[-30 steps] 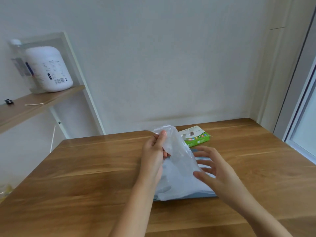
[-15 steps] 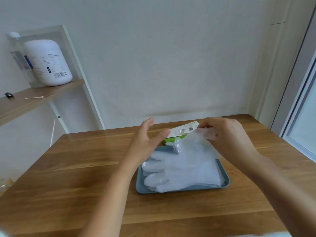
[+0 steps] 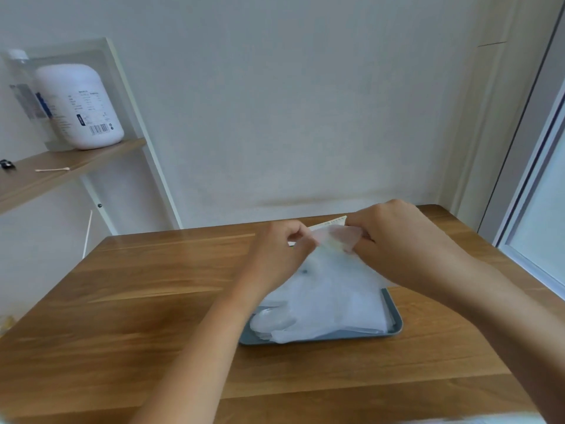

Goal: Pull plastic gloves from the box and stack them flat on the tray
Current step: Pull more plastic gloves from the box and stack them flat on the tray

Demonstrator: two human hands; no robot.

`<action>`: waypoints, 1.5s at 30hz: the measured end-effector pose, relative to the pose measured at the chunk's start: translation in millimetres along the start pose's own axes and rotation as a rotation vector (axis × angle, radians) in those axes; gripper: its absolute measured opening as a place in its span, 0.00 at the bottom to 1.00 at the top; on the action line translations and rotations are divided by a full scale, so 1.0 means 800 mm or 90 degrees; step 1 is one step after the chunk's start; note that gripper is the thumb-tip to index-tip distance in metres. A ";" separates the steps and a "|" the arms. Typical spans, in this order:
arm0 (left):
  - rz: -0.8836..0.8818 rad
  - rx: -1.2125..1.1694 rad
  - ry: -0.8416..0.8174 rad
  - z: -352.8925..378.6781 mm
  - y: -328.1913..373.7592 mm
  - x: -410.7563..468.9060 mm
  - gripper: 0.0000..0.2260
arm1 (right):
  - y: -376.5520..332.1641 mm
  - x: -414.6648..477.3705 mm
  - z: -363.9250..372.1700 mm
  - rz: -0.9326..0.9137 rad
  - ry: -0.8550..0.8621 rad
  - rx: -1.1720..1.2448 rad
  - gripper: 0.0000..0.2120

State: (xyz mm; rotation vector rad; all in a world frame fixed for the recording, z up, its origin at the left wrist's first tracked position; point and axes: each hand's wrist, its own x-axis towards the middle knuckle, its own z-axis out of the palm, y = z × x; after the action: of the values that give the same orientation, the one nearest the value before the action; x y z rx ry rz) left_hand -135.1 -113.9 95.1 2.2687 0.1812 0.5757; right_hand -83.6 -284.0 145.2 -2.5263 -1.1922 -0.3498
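Observation:
A grey-blue tray lies on the wooden table with a stack of clear plastic gloves on it. Above the tray's far side, both hands hold one thin plastic glove by its cuff. My left hand pinches its left edge and my right hand grips its right edge. The glove hangs down toward the stack. The glove box is almost fully hidden behind the hands; only a pale strip of its top edge shows.
The wooden table stretches left and toward me. A shelf at the left carries a large white jug and a cotton swab. A window frame stands at the right, past the table's corner.
My left hand, open half a second ago, has come in and pinched the glove's left edge. My right hand kept its grip on the glove, now held between both hands.

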 end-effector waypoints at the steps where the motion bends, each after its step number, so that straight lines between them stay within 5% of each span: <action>1: -0.031 -0.031 -0.023 -0.007 0.002 0.001 0.11 | 0.004 -0.002 -0.001 0.013 -0.006 0.066 0.16; 6: -0.132 -0.160 -0.113 -0.042 0.000 0.014 0.11 | 0.026 0.001 0.010 0.149 -0.116 0.421 0.25; 10: -0.206 -0.161 -0.201 -0.057 -0.014 0.036 0.10 | 0.050 0.009 0.042 0.211 -0.187 0.510 0.23; 15: -0.236 -0.038 -0.312 -0.037 -0.039 0.056 0.17 | 0.076 0.014 0.099 0.244 -0.163 0.364 0.17; 28: -0.377 0.268 -0.387 0.030 -0.117 0.091 0.06 | 0.116 0.010 0.183 0.294 -0.151 0.102 0.14; 32: -0.258 0.533 -0.226 0.030 -0.096 0.087 0.08 | 0.115 0.011 0.184 0.279 -0.151 0.080 0.12; 35: -0.097 0.441 -0.070 0.054 -0.072 0.067 0.07 | 0.113 0.012 0.183 0.279 -0.152 0.075 0.12; 41: -0.027 0.395 -0.257 0.130 -0.084 0.007 0.17 | 0.112 0.011 0.184 0.290 -0.144 0.067 0.11; 45: -0.045 0.382 -0.365 0.133 -0.108 -0.001 0.27 | 0.104 0.001 0.186 0.178 0.018 0.021 0.21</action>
State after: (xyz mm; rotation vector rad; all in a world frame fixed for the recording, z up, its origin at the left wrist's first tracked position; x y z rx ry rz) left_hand -82.9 -124.3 -31.4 2.8853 0.1561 -0.2205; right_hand -6.5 -275.0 -6.9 -2.6025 -0.8116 -0.2918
